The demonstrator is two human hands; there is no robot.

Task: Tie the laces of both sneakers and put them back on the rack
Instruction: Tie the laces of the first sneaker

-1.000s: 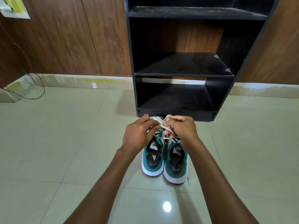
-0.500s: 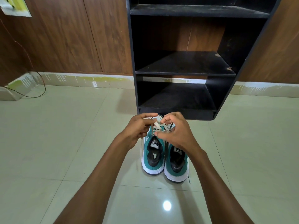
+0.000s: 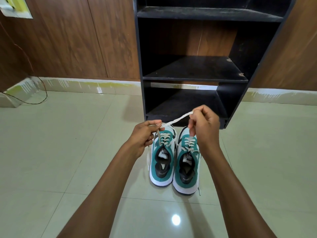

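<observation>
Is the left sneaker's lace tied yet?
Not tied: the lace stretches between left hand and right hand; no bow shows.

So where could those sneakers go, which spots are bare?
All three visible shelves of the black rack look bare. Open floor tile spreads left and right of the sneakers. It's crowded just above them, where the left hand and right hand stretch a lace.

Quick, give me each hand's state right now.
Left hand: closed, pinching the white lace above the left sneaker.
Right hand: closed, holding the same lace's other end, pulled taut.
</observation>
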